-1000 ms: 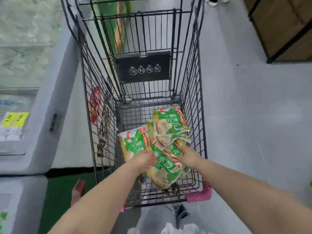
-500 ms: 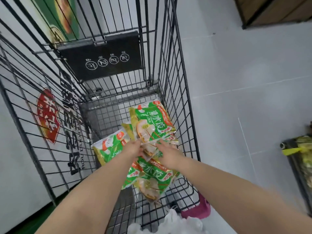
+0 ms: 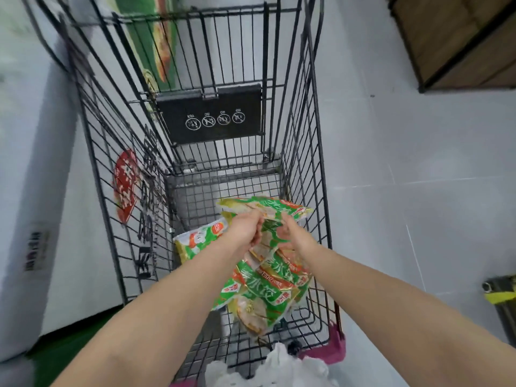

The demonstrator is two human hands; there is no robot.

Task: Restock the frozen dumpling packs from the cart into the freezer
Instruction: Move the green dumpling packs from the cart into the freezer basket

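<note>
Several green and white frozen dumpling packs lie in the bottom of the black wire cart (image 3: 304,152). Both my arms reach down into it. My left hand (image 3: 247,227) and my right hand (image 3: 291,233) are both closed on the near edge of the top dumpling pack (image 3: 268,208), which is lifted and tilted above the others. Another pack (image 3: 201,238) lies to the left under my left wrist. More packs (image 3: 268,291) are piled below my hands. The white freezer body (image 3: 30,169) stands on the left of the cart.
A black child-seat flap (image 3: 212,118) with warning icons hangs at the cart's far end. Pink corner bumper (image 3: 335,344) marks the near right corner. A wooden shelf unit (image 3: 458,43) stands at the far right. White cloth (image 3: 273,367) shows below.
My hands came together on the top pack and raised its near edge off the pile. The view moved closer to the cart and swung a little.
</note>
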